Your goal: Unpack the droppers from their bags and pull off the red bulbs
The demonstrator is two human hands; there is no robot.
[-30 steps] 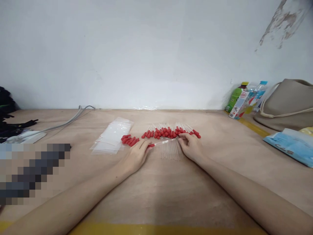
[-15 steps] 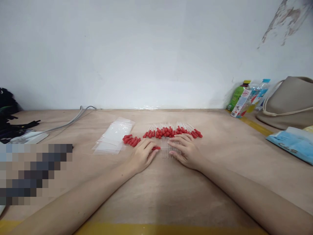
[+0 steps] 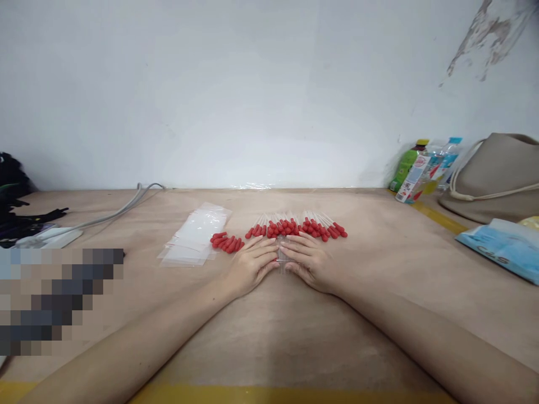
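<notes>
Several red rubber bulbs on thin clear tubes, like droppers (image 3: 282, 226), lie in clusters just beyond my hands. More loose red bulbs (image 3: 227, 242) are heaped to the left of them. My left hand (image 3: 255, 262) has its fingers bent around a dropper; only a sliver of red shows by the thumb. A bunch of clear thin tubes (image 3: 282, 255) lies between my hands, partly covered by the fingers. Over its right side rests my right hand (image 3: 309, 261), with fingers stretched out and touching the tubes. What lies under both palms is hidden.
Flat clear plastic bags (image 3: 197, 233) are stacked to the left. A grey cable (image 3: 126, 206) runs at the far left near black items (image 3: 31, 216). Bottles (image 3: 412, 168), a grey bag (image 3: 492, 174) and a blue packet (image 3: 501, 244) stand or lie at the right.
My hands have drawn together: the left has moved right, the right has moved left. The tubes between them show in a narrower strip, and less of the held red bulb is visible.
</notes>
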